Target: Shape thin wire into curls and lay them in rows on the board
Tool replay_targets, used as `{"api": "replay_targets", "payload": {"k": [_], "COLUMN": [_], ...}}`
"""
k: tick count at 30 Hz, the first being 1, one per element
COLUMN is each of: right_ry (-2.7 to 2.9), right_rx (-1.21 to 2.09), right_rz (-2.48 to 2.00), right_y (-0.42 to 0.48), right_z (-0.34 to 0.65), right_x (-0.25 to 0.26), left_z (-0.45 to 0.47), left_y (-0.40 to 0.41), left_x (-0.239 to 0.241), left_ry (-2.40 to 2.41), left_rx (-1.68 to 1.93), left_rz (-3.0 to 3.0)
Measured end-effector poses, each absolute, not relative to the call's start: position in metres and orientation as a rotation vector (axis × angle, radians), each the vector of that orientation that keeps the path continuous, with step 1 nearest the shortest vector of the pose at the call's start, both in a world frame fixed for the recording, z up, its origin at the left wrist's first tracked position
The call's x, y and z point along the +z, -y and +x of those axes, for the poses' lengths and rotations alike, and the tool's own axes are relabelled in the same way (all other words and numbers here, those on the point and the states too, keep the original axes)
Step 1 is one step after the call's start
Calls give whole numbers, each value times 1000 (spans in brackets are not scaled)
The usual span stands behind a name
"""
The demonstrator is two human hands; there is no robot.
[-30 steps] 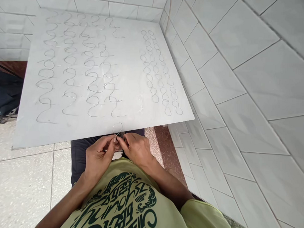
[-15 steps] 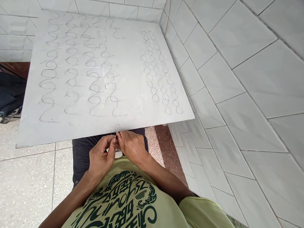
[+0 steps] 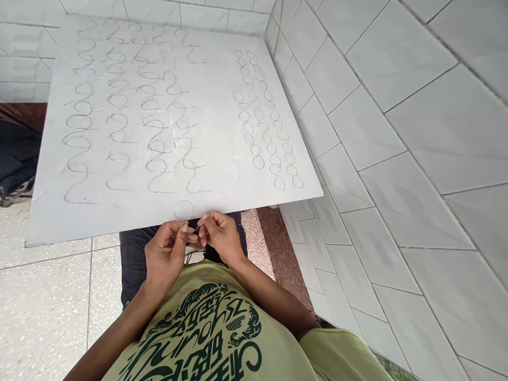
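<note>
Head view: a white board [image 3: 111, 221] carries rows of bent wire squiggles [image 3: 158, 120] and meets a white-tiled wall [image 3: 384, 161] on the right. At the board's near edge, the left hand [image 3: 165, 254] and right hand [image 3: 221, 236] almost meet, both narrowly pinching a thin looped wire [image 3: 184, 202], whose loop shows against the board.

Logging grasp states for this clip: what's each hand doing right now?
Left hand: closed, pinching a thin bent wire.
Right hand: closed, fingertips on the same wire, apparently pinching it.
</note>
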State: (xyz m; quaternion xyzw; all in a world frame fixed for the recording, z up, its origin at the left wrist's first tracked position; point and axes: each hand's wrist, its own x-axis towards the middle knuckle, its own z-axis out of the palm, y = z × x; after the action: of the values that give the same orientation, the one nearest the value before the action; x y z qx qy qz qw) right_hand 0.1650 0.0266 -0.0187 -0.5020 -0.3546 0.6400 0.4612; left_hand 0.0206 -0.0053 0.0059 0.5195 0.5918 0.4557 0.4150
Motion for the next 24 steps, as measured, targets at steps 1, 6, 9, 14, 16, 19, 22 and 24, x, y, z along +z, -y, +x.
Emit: {"api": "replay_targets", "payload": {"k": [1, 6, 9, 14, 16, 19, 22, 24], "right_ry": [913, 1092, 1146, 1089, 1041, 989, 943, 912], "right_rx": [1570, 1513, 1571, 1692, 1702, 1730, 1753, 1754], "right_rz": [-1212, -1221, -1188, -1072, -1047, -1047, -1080, -1095], "right_y": [-26, -26, -26, -23, -21, -20, -19, -19], "right_z": [167, 176, 177, 177, 177, 177, 175, 173], "right_x": [-19, -14, -11, -14, -17, -20, -20, -20], "left_z": [20, 16, 15, 12, 10, 9, 10, 11], "left_y": [3, -5, -7, -10, -11, -12, -13, -13], "left_x": [9, 18, 20, 17, 14, 10, 7, 6], "left_ry": [-1476, -1469, -1424, -1328, -1300, -1293, -1285, -1273], "left_rx": [1145, 1106, 1093, 1091, 1089, 1095, 1096, 1091], "left_rz": [1251, 1151, 1104, 997, 973, 929, 875, 850]}}
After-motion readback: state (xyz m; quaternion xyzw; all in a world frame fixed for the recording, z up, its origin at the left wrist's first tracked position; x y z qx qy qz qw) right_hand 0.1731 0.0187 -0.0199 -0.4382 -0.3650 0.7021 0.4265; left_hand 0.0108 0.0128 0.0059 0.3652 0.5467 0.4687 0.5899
